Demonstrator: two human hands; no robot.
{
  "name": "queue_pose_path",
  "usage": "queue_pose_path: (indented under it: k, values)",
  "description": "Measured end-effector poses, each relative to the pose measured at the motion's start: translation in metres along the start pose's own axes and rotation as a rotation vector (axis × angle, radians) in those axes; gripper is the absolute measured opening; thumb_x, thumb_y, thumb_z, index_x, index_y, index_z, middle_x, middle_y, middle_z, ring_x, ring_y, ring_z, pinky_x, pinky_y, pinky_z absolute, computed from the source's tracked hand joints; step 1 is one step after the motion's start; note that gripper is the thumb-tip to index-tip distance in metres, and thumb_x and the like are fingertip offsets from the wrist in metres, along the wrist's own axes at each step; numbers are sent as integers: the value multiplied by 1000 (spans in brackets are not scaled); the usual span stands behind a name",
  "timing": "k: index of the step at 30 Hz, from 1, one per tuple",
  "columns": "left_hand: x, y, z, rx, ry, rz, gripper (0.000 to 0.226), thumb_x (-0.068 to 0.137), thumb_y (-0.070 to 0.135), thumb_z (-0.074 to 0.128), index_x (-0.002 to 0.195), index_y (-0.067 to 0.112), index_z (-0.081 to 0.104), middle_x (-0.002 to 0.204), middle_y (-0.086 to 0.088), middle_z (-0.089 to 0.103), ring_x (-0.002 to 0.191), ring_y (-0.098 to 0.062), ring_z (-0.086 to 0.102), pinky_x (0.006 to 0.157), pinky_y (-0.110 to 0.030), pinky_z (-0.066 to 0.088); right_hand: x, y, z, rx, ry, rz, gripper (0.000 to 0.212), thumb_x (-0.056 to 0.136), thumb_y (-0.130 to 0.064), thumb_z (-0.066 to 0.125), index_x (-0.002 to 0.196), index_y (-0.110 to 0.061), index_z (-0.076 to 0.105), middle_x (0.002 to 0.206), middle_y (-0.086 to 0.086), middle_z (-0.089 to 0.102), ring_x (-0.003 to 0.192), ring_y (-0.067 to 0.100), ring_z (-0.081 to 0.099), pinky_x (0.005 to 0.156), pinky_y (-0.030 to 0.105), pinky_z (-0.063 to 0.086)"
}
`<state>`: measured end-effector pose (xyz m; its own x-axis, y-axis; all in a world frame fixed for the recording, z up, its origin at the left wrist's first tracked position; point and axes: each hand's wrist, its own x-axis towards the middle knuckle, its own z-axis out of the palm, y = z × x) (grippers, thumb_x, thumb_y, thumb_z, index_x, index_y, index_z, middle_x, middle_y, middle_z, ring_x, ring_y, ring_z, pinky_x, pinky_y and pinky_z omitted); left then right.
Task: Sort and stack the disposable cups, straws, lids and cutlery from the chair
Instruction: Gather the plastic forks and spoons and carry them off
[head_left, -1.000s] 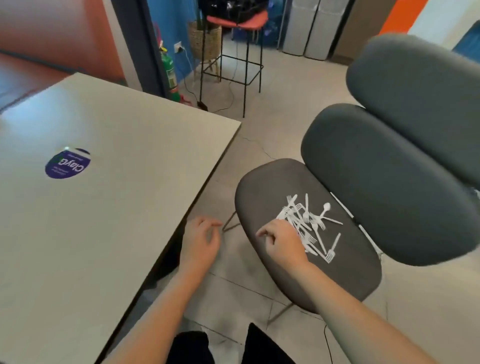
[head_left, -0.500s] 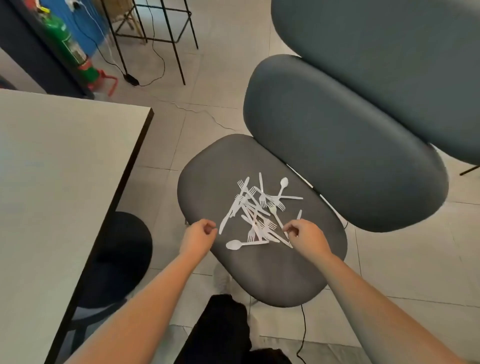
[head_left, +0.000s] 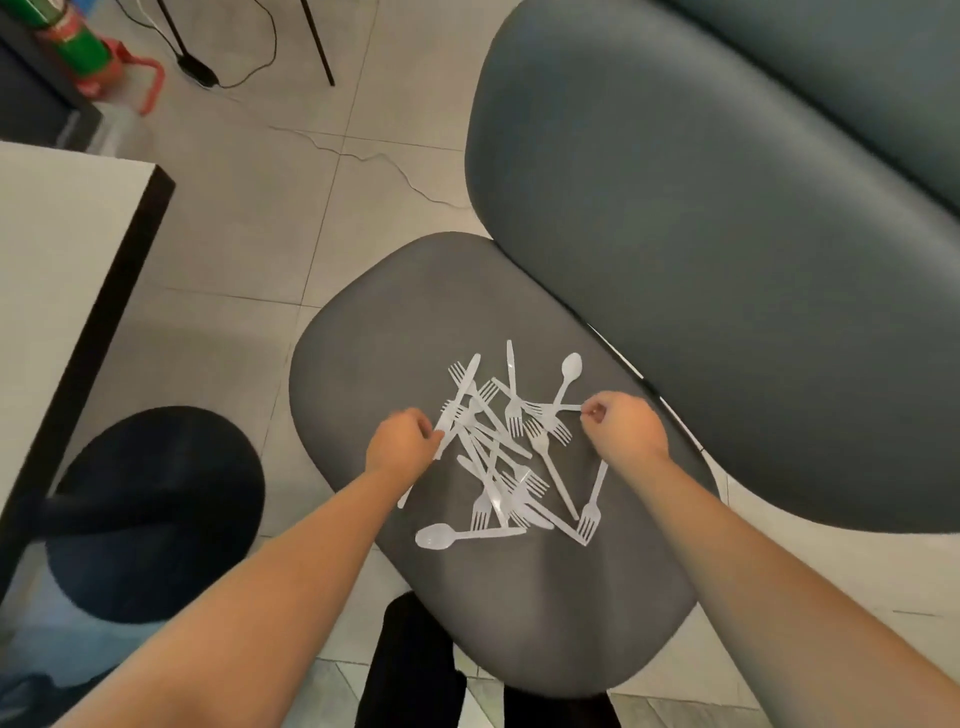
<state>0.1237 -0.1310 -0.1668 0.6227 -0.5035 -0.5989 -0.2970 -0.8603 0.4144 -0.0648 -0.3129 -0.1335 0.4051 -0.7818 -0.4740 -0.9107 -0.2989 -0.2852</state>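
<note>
Hands (head_left: 402, 448) (head_left: 623, 430) now amid cutlery (head_left: 511, 457), mid seat (head_left: 363, 358)

Left hand (head_left: 402, 441) and right hand (head_left: 626, 428) reach forward (fingers curled).

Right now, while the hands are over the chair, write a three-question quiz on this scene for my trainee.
1. True or false: the cutlery lies sorted in neat rows.
2. Which of the task's items show on the chair seat? A: cups and lids. B: cutlery only. C: straws only.
3. Fill in: the right hand pinches the handle end of a ___.

Key
1. False: it lies in a tangled heap.
2. B.
3. fork.
</note>
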Motion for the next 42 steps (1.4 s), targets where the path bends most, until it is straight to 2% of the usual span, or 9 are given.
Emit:
queue_pose_path:
  k: [7,14,19,23,26,29,33,38,42]
  values:
    - [49,34,47,72,248,24,43,88,47,58,113,12,60,115,-9,53,113,-26,47,93,-37,41,71,16,37,-362,-175,-350,26,91,-25,57,116,-24,62,121,1,59,116,25,49,93,35,38]
    - [73,57,58,45,248,-16,31,88,43,62,96,13,67,110,-10,53,111,-27,46,94,-36,39,84,39,58,-129,-187,-401,11,92,-20,58,94,-14,67,94,5,62,97,27,55,77,31,41]
    - [58,59,47,-243,452,-8,25,86,38,66,81,15,62,87,1,49,95,-20,46,87,-33,39,69,44,56,180,-145,-336,9,97,-16,48,92,-17,56,88,-3,58,80,19,54,67,28,38]
    - [39,59,23,-683,579,9,25,89,28,63,71,25,47,70,7,55,66,-10,50,62,-14,39,64,37,60,275,-54,-208,13,101,-18,37,104,-16,50,100,-1,54,80,20,49,67,29,33]
    - [25,58,10,-801,700,50,21,93,26,58,77,26,46,75,1,65,70,-10,59,65,-17,42,68,37,64,223,-29,-23,30,98,-36,43,103,-8,54,101,6,57,84,25,51,69,31,36]
    - [17,56,5,-751,769,63,15,97,25,51,88,16,44,71,-6,58,65,-17,53,58,-17,37,79,35,65,153,-94,117,49,88,-56,52,92,-7,60,87,5,61,83,27,54,65,31,38]
    - [16,40,22,-427,593,-137,18,100,27,43,93,11,44,76,-7,54,70,-27,48,58,-33,33,92,30,67,213,-77,213,44,83,-53,61,78,-10,61,75,5,60,73,28,57,56,29,36]
    - [9,8,63,-165,304,-323,60,77,54,69,109,7,51,106,-8,44,88,-28,53,74,-35,44,93,27,71,419,-50,288,33,82,-32,67,63,-13,49,64,3,52,65,28,51,59,30,38]
    - [8,3,82,-86,331,-271,59,76,54,70,113,11,54,110,-6,45,95,-27,56,83,-40,51,85,23,71,467,-3,131,19,82,-24,61,70,-10,54,68,4,57,64,25,51,59,32,41]
